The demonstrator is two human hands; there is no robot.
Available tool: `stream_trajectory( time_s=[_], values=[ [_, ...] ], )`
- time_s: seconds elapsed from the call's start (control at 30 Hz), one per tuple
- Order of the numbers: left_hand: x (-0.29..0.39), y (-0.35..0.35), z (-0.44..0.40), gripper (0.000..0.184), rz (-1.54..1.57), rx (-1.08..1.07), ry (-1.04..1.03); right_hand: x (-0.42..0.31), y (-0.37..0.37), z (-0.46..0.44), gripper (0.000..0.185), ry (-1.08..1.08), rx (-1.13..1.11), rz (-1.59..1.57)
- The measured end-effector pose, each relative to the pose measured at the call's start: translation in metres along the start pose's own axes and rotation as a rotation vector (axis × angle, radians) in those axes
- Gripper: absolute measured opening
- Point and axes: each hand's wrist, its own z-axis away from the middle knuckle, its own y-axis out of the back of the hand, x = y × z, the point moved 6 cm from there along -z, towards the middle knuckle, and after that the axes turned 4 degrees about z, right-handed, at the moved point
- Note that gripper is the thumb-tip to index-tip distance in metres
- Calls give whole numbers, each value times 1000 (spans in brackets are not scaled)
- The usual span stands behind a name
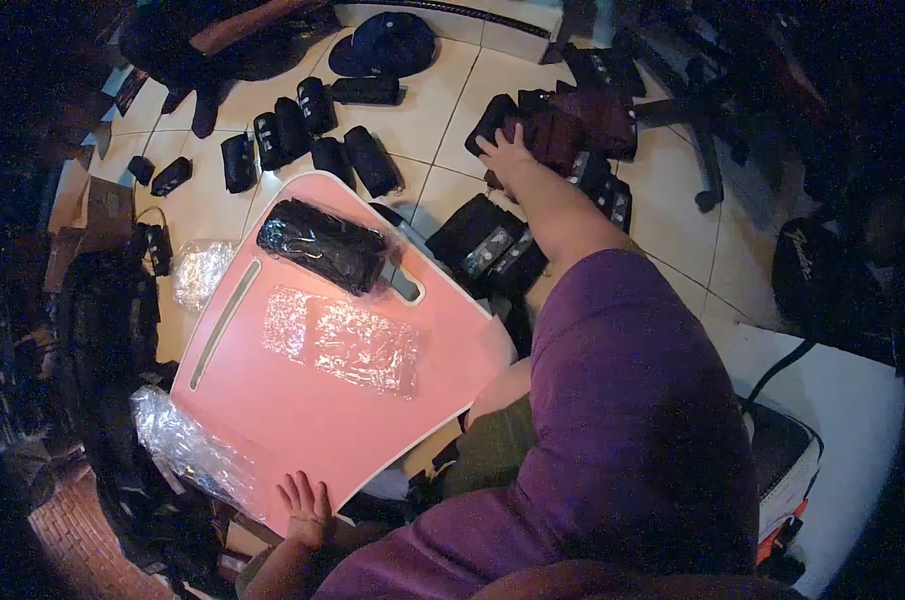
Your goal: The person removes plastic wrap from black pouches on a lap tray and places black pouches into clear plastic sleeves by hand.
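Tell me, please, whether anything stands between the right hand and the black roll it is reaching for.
Nothing visible does: the right hand is already at the black roll, and the pink table lies off to the left.

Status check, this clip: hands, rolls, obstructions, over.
Right hand open, at dark roll. Left hand open, at edge of pink table. Wrapped bundle and clear bag on table; neither blocks right hand.

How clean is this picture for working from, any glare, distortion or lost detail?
Head view: dim and grainy in the shadows; glare speckles the clear film on the pink table; wide-angle curvature and dark corners at the edges; dark bundles by the right hand blend together, their outlines hard to separate.
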Motion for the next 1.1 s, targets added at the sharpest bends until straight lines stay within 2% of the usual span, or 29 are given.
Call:
stream_trajectory(
  time_s=[0.07,0.2,0.27,0.3,0.37,0.4,0.47,0.53,0.57,0.63,0.67,0.73,0.77,0.8,0.87,0.9,1.0,1.1],
  values=[
    [4,8,-2,72,9,42,-16,2,4,8,104,28,-3,11],
    [4,6,-3,72,-5,-1,9,6,16,26,100,75,21,-46],
    [4,6,-4,72,-20,16,3,7,16,29,88,44,14,-105],
    [6,10,-6,73,-8,36,3,4,13,29,88,46,12,-106],
    [6,8,-4,73,5,53,2,-2,12,27,79,-22,174,-288],
    [1,2,-2,72,-20,75,-14,-8,9,28,79,-24,173,-289],
    [1,1,-1,71,-45,94,-35,-37,20,38,77,151,353,-335],
    [3,6,-4,69,-47,118,-22,-72,41,69,77,341,357,-330],
    [3,7,-3,69,-47,109,-23,-86,42,77,77,343,353,-337],
    [0,2,-1,68,-22,37,41,-125,38,94,74,623,340,-108],
    [-2,-3,-1,68,-21,34,38,-138,24,84,74,622,337,-110],
    [-6,-10,3,69,-97,68,32,-187,-38,49,69,707,398,162],
    [-4,-6,2,69,-97,65,32,-196,-52,45,63,682,577,101],
    [1,1,-1,70,-73,82,23,-189,-44,55,63,684,577,98],
    [4,6,-1,70,-49,93,14,-166,-25,77,58,655,221,-42],
    [4,5,-2,71,-81,109,10,-162,-28,74,57,602,193,107],
    [-2,-2,-2,72,-122,117,11,-149,-28,83,58,596,91,-21],
    [-1,-2,0,73,-120,100,18,-139,-52,73,62,607,149,69]
  ],
)
